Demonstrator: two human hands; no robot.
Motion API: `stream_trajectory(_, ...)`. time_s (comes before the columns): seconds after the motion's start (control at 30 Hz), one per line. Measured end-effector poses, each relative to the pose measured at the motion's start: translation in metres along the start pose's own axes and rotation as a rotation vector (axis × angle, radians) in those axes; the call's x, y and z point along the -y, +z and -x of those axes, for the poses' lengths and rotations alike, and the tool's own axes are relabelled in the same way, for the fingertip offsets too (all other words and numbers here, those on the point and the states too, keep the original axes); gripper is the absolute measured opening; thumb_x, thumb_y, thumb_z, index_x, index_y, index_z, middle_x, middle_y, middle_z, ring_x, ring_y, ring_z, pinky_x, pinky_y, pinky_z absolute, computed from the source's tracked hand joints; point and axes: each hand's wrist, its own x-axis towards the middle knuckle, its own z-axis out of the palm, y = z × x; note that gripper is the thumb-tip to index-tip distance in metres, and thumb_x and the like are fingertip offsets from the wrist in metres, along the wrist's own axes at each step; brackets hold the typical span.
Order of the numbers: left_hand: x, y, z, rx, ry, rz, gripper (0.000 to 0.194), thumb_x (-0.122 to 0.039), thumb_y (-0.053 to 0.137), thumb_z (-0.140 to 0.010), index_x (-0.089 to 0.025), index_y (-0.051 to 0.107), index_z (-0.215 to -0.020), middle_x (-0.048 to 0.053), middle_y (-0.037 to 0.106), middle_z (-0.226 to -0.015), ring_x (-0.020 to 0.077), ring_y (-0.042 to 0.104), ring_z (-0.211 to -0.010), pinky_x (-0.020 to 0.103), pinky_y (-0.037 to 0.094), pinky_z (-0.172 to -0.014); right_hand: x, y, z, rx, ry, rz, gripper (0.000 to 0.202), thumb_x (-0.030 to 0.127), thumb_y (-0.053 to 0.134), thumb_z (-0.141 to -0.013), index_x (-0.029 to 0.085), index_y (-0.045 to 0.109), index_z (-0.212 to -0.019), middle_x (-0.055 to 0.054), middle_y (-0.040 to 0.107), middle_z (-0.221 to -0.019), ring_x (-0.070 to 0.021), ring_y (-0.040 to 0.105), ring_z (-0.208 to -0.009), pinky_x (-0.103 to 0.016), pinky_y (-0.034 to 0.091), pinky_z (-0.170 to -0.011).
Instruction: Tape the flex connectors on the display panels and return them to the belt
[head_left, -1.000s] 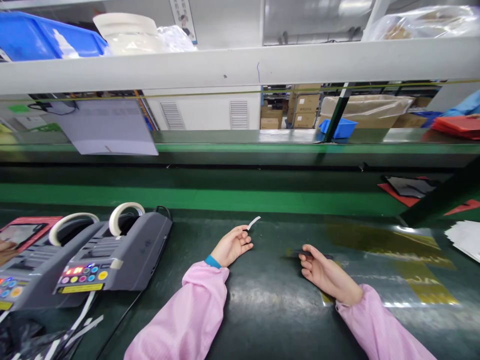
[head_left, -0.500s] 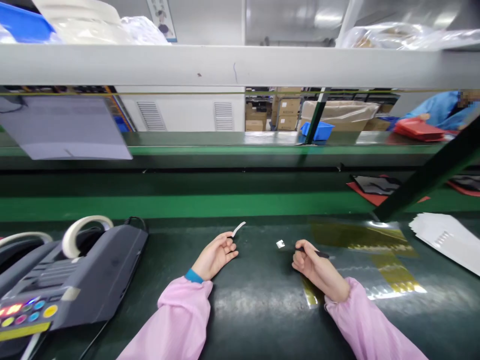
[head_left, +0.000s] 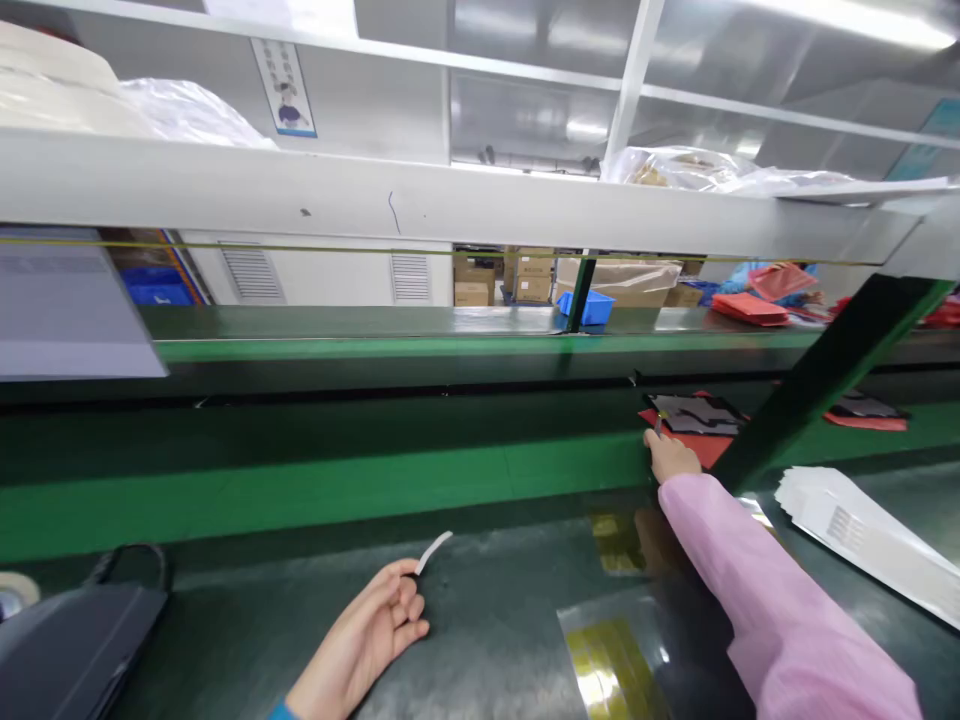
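My left hand [head_left: 373, 625] is raised over the dark green bench, thumb and forefinger pinched on the end of a short, curved white strip [head_left: 433, 551]. Stretched out to the far right, my right hand [head_left: 670, 460] is closed round a thin dark tool [head_left: 658, 424], mostly hidden by the fingers. Its tip is at the left edge of a flat black-and-grey piece [head_left: 701, 413]. Under that piece lies a red sheet [head_left: 709, 450]. Whether the tool touches the piece, I cannot tell.
Amber film [head_left: 611, 665] lies on the bench below my right sleeve. A slanted dark post [head_left: 806, 375] stands right of that hand, near a stack of white sheets [head_left: 862, 530]. At lower left is a grey tape machine [head_left: 75, 640]. A co-worker's blue sleeve [head_left: 742, 277] shows behind.
My right hand has reached forward to the black-and-grey piece. My left hand keeps the white strip. The view has tilted up and right, and the small white square between the hands no longer shows.
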Motion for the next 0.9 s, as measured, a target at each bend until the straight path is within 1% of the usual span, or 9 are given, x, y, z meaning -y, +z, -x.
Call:
stream_trajectory(0.07, 0.002, 0.000, -0.003, -0.021, 0.005, 0.011, 0.029, -0.032, 0.084, -0.079, -0.021, 0.072, -0.102, -0.003, 0.052, -0.074, 0.0132, 0.055, -0.071, 0.029, 0.054, -0.068, -0.008, 0.006, -0.019, -0.011, 0.050, 0.110, 0.013, 0.022, 0.057, -0.097, 0.018, 0.064, -0.107, -0.010, 0.066, -0.110, -0.0260, 0.061, -0.103, -0.044, 0.047, -0.088)
stream_trajectory(0.17, 0.002, 0.006, -0.011, -0.022, -0.006, 0.015, 0.030, -0.035, 0.084, -0.079, -0.022, 0.071, -0.102, -0.002, 0.051, -0.075, 0.0133, 0.053, -0.070, 0.029, 0.051, -0.067, -0.019, 0.014, -0.045, -0.027, 0.104, 0.232, 0.030, 0.010, 0.042, -0.099, 0.018, 0.064, -0.117, -0.020, 0.066, -0.119, -0.0317, 0.063, -0.110, -0.048, 0.046, -0.088)
stream_trajectory(0.27, 0.002, 0.015, -0.024, 0.023, -0.031, 0.008, 0.036, -0.036, 0.085, -0.076, -0.024, 0.069, -0.107, -0.002, 0.051, -0.075, 0.0141, 0.053, -0.071, 0.032, 0.052, -0.070, -0.031, 0.018, -0.067, -0.009, 0.140, 0.312, 0.041, 0.003, 0.035, -0.095, 0.013, 0.063, -0.123, -0.029, 0.067, -0.112, -0.0365, 0.067, -0.104, -0.048, 0.047, -0.079)
stream_trajectory(0.33, 0.005, 0.020, -0.035, 0.040, -0.029, 0.009, 0.040, -0.036, 0.084, -0.077, -0.025, 0.067, -0.112, -0.002, 0.051, -0.075, 0.0143, 0.052, -0.070, 0.033, 0.052, -0.071, -0.037, 0.019, -0.077, 0.026, 0.148, 0.351, 0.039, 0.003, 0.038, -0.094, 0.008, 0.062, -0.124, -0.027, 0.070, -0.099, -0.0352, 0.071, -0.092, -0.046, 0.048, -0.072)
stream_trajectory(0.4, 0.010, 0.022, -0.047, 0.049, -0.002, 0.020, 0.045, -0.037, 0.083, -0.078, -0.028, 0.064, -0.117, -0.003, 0.050, -0.074, 0.0141, 0.052, -0.069, 0.033, 0.051, -0.070, -0.040, 0.017, -0.082, 0.060, 0.122, 0.385, 0.034, 0.007, 0.045, -0.095, 0.008, 0.062, -0.124, -0.019, 0.071, -0.087, -0.0303, 0.071, -0.080, -0.043, 0.050, -0.070)
stream_trajectory(0.5, 0.019, 0.023, -0.062, 0.051, 0.068, 0.031, 0.053, -0.037, 0.083, -0.078, -0.031, 0.057, -0.124, -0.004, 0.049, -0.074, 0.0135, 0.052, -0.068, 0.033, 0.050, -0.069, -0.034, 0.013, -0.080, 0.077, 0.007, 0.418, 0.032, 0.009, 0.053, -0.091, 0.010, 0.062, -0.122, -0.013, 0.071, -0.079, -0.0282, 0.071, -0.076, -0.041, 0.050, -0.071)
stream_trajectory(0.6, 0.024, 0.027, -0.074, 0.036, 0.159, 0.018, 0.062, -0.036, 0.083, -0.078, -0.032, 0.050, -0.131, -0.005, 0.051, -0.076, 0.0138, 0.055, -0.069, 0.033, 0.051, -0.069, -0.013, 0.007, -0.069, 0.058, -0.151, 0.409, 0.035, 0.004, 0.056, -0.085, 0.010, 0.063, -0.119, -0.016, 0.070, -0.074, -0.0320, 0.070, -0.076, -0.041, 0.047, -0.071)
stream_trajectory(0.7, 0.026, 0.036, -0.080, 0.005, 0.259, 0.012, 0.075, -0.034, 0.084, -0.077, -0.034, 0.041, -0.139, -0.004, 0.056, -0.080, 0.0151, 0.059, -0.072, 0.033, 0.053, -0.069, 0.024, 0.002, -0.050, 0.021, -0.314, 0.360, 0.041, 0.007, 0.063, -0.081, 0.013, 0.061, -0.121, -0.014, 0.071, -0.073, -0.0311, 0.069, -0.076, -0.037, 0.045, -0.071)
stream_trajectory(0.9, 0.026, 0.058, -0.078, -0.090, 0.406, 0.077, 0.122, -0.022, 0.093, -0.065, -0.045, 0.010, -0.151, 0.004, 0.069, -0.109, 0.0225, 0.071, -0.093, 0.035, 0.055, -0.080, 0.137, -0.006, 0.022, -0.053, -0.611, 0.228, 0.042, 0.007, 0.061, -0.084, 0.015, 0.060, -0.125, -0.018, 0.073, -0.088, -0.0281, 0.069, -0.084, -0.032, 0.044, -0.072)
